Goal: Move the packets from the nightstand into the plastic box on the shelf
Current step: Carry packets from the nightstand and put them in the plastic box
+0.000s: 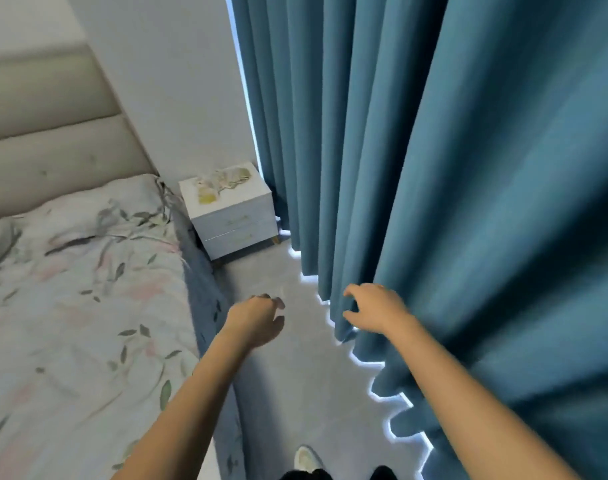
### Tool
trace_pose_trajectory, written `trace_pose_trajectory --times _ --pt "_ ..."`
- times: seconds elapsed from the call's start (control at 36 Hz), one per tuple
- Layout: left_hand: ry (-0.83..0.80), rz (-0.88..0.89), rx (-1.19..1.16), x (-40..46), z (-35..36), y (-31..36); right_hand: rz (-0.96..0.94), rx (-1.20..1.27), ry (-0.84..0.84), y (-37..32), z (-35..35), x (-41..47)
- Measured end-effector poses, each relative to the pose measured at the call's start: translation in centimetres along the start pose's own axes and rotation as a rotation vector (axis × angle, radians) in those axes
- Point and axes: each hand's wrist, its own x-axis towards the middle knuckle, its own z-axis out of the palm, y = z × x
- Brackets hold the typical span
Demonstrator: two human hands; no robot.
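Packets (215, 184) sit in a loose pale-yellow pile on top of the white nightstand (233, 216), far end of the aisle, wedged between the bed (81, 289) and the blue curtain (434, 168). Too blurry to count them. Plastic box and shelf not in view.

Both arms are out in front of me, well short of the nightstand. Left hand (257, 322) has fingers loosely curled, holding nothing. Right hand (375, 310) has its grip spread, fingers relaxed, empty, just beside or brushing a curtain fold; I can't tell which.

Step in hand, I judge: the approach, nothing picked yet. To do it well, I walk down the grey floor (295, 375) strip first and get right over the nightstand before reaching. Keep the right arm off the curtain. Take the pile from above, two hands if the packets are slippery, so none slide off behind the nightstand.
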Motion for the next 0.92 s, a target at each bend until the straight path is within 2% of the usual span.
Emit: trace_pose_trajectory --times 0.17,0.75,0.92 --pt "0.032 -0.101 0.015 7.0 -3.4 -6.8 -0.098 0.023 -0.031 -3.7 -2.8 10.9" --pt "0.028 -0.347 -0.123 35.7 -14.3 -22.3 -0.334 -0.183 -0.076 -9.8 -14.6 49.0" --pt "0.040 -0.419 -0.170 41.4 -17.2 -27.3 -0.421 -0.220 -0.141 -13.2 -15.8 57.8"
